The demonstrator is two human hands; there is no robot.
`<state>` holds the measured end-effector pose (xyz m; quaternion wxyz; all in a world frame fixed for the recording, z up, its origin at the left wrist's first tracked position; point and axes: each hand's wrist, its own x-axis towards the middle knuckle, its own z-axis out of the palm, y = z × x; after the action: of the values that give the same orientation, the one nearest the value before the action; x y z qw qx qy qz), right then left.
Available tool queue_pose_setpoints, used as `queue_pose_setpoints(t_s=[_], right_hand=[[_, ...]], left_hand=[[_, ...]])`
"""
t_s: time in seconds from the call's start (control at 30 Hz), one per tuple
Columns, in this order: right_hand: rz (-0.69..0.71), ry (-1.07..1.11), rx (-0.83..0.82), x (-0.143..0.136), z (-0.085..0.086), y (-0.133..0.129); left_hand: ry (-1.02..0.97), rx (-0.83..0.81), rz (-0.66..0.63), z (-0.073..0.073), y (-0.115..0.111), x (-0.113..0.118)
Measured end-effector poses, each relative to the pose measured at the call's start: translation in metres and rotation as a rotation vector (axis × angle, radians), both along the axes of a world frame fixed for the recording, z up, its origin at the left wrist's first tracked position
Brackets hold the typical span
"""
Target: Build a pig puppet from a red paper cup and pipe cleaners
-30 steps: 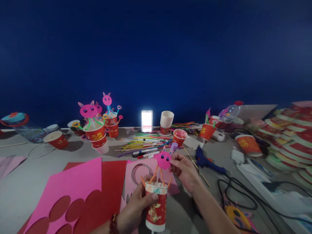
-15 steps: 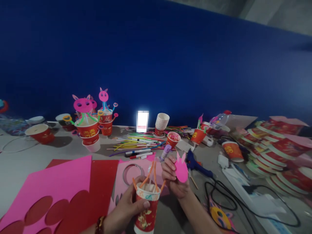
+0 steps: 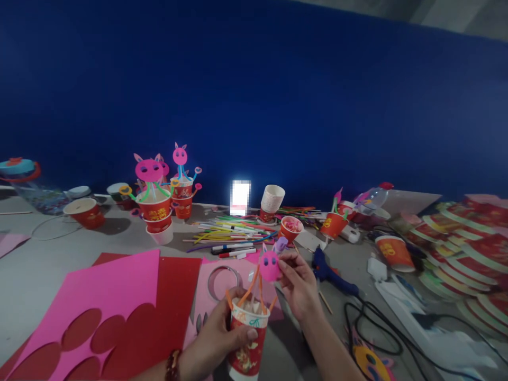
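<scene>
Left hand (image 3: pixel 216 338) wraps a red paper cup (image 3: pixel 248 338) low over the bench (image 3: pixel 47 264), orange pipe cleaners (image 3: pixel 254 291) sticking up from it. Right hand (image 3: pixel 299 283) pinches a pink bunny face (image 3: pixel 270 264) just above the cup. Blue glue gun (image 3: pixel 331 272) lies near, to the right.

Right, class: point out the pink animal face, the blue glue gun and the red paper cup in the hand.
pink animal face (image 3: pixel 270 265), head view, middle of the disc
blue glue gun (image 3: pixel 326 272), head view, its body
red paper cup (image 3: pixel 246 355), head view, printed side wall
</scene>
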<state>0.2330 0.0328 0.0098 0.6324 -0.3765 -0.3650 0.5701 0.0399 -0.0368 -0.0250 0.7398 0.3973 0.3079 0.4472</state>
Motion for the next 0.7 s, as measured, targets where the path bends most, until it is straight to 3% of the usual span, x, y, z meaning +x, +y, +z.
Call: queue_pose_setpoints(t_s=[0.17, 0.7], right_hand=[[-0.085, -0.16, 0.07, -0.0067, 0.0005, -0.0045], [-0.062, -0.28, 0.115, -0.0097, -0.0082, -0.0054]], left_hand=[[0.008, -0.025, 0.042, 0.0006, -0.0006, 0.0009], [-0.007, -0.109, 0.079, 0.0023, 0.0004, 0.0019]])
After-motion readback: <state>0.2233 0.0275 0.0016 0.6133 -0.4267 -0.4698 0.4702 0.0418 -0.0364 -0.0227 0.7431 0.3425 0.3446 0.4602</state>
